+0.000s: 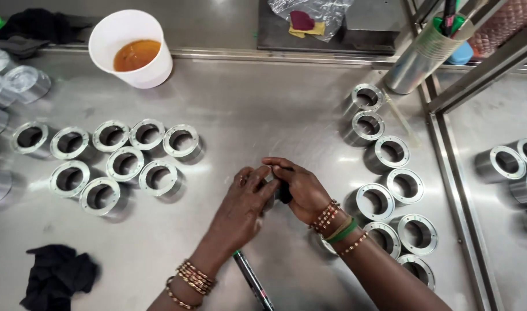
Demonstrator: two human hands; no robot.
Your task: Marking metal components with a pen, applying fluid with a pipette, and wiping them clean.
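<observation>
A small dark part [284, 192] is being gripped between the two hands above the steel table [257, 115], at the middle of the near half. The left hand [243, 207] is being curled around it from the left, fingers closed over its top; the right hand [301, 187] is being wrapped over it from the right, thumb and fingers shut on it. Most of the part is being hidden by the fingers, so its shape cannot be told.

A pen [253, 280] is lying on the table just below the hands, partly covered by the left wrist. Bangles are being worn on both wrists.

Left of the hands, well apart, a cluster of metal rings [125, 158] is standing in two rows, holes upward. Right of the hands, near the right wrist, a curved line of like rings [393, 184] is running from far to near. A black cloth [56, 276] is lying at the near left, below the left cluster. A white cup [133, 49] holding amber liquid is standing far up and left of the hands. A metal can [416, 57] with tools in it is tilted at the far right, above the right line of rings.
</observation>
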